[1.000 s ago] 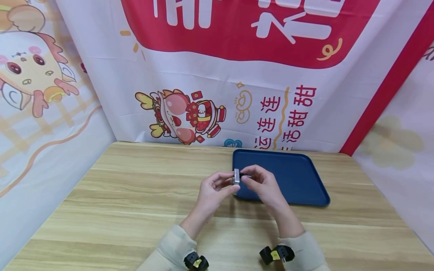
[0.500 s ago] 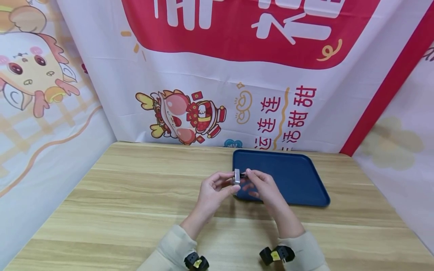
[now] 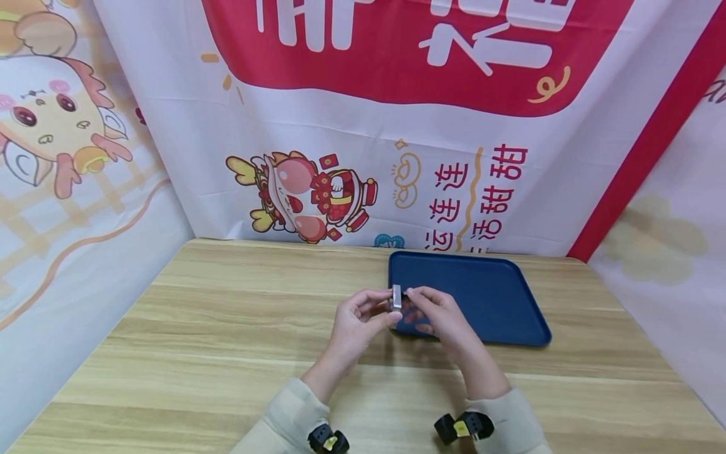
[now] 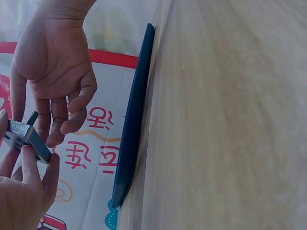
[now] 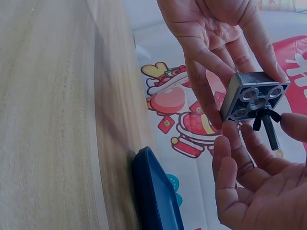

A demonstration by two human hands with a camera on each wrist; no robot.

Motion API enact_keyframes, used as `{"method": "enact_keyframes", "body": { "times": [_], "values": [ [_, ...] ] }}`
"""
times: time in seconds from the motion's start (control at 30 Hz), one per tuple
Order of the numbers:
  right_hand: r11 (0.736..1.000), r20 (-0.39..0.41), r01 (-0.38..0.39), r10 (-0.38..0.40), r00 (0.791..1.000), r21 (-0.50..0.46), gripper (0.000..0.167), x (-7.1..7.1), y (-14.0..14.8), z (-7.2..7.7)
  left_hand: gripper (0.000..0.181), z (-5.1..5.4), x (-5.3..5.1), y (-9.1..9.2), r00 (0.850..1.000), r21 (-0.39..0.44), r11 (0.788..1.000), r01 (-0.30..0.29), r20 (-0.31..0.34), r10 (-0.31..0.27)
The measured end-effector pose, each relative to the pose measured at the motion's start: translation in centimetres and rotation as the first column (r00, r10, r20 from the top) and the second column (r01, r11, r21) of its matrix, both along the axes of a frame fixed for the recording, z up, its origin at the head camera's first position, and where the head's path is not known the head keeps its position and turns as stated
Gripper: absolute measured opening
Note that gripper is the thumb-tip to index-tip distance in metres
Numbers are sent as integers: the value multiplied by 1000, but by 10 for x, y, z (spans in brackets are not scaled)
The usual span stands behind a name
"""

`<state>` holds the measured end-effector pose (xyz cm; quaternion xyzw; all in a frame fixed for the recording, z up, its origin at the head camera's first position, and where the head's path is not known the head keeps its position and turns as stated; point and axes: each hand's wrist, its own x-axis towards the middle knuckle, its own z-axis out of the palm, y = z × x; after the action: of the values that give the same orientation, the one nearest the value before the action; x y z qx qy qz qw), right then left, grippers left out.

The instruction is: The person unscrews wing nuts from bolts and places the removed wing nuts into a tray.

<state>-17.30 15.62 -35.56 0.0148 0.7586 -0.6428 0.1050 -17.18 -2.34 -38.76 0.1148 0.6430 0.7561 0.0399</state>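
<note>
My left hand (image 3: 357,315) grips a small square metal block (image 3: 396,297) by its edges, held up over the tray's near left corner. Round holes mark the block's face, and a threaded bolt (image 5: 271,132) sticks out from it. On this bolt, close to the block, sits a black wing nut (image 5: 265,115). My right hand (image 3: 445,315) is at the bolt side, its thumb on one wing and a fingertip near the other. Its remaining fingers are loosely curled below the block, as the right wrist view shows.
A blue tray (image 3: 488,299) lies on the wooden table (image 3: 244,353) at the back right, partly behind the right hand. A printed cloth (image 3: 317,120) hangs along the table's far edge. Dark devices (image 3: 464,427) are strapped at both sleeve cuffs.
My right thumb and fingers have shifted about the wing nut, from a close pinch to a looser spread with the other fingers lower. The left hand and block stay nearly in place.
</note>
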Motion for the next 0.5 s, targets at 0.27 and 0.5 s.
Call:
{"method": "enact_keyframes", "body": {
  "times": [0.27,0.5],
  "values": [
    [1000,-35,-27,28,999,15,36,-1,3,-2,36,-1,-1,0,1000,12,1000,5,-2,-5],
    [997,-84,-67,70,994,36,34,-1,6,-4,37,0,-1,0,1000,9,1000,1,7,-2]
  ]
}}
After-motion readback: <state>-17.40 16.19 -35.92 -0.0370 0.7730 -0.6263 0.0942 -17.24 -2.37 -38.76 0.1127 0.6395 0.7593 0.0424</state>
